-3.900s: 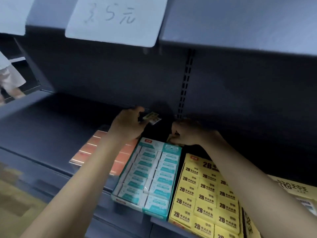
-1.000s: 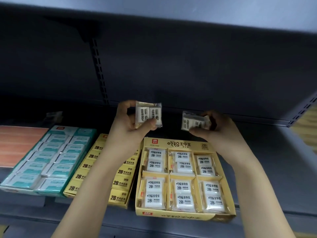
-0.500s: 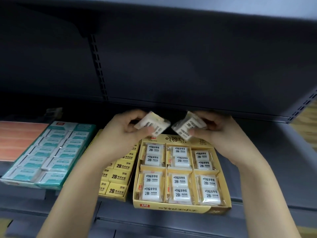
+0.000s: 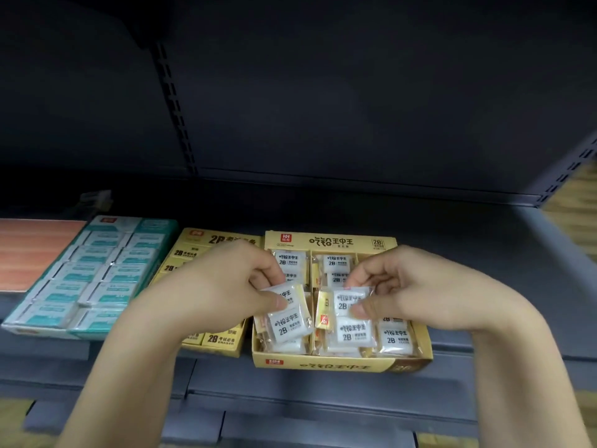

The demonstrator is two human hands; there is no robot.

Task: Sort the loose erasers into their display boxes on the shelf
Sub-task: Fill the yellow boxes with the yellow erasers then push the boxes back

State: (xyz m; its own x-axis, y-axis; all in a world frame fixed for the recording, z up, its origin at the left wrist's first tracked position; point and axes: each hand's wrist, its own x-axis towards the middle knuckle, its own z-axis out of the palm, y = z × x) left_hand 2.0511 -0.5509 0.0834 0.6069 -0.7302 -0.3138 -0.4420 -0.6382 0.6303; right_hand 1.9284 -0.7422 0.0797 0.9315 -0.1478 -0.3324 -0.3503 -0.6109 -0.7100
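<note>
A yellow display box [image 4: 339, 366] of wrapped white 2B erasers sits on the grey shelf, divided into compartments. My left hand [image 4: 219, 286] pinches a two-eraser pack [image 4: 287, 318] by its top edge, over the box's front left compartment. My right hand [image 4: 416, 286] pinches another two-eraser pack [image 4: 350, 315] over the front middle compartment. Both packs hang low, touching or nearly touching the erasers below.
Left of it lie a yellow 2B eraser box [image 4: 213, 244], a teal eraser box [image 4: 93, 276] and an orange box [image 4: 35, 250]. A small loose item [image 4: 95, 198] sits at the back of the shelf. Bare grey shelf [image 4: 484, 253] extends to the right.
Both hands have come down from above the box's back edge toward its front compartments, lowering the two eraser packs. Earlier still, I shifted right from the teal box.
</note>
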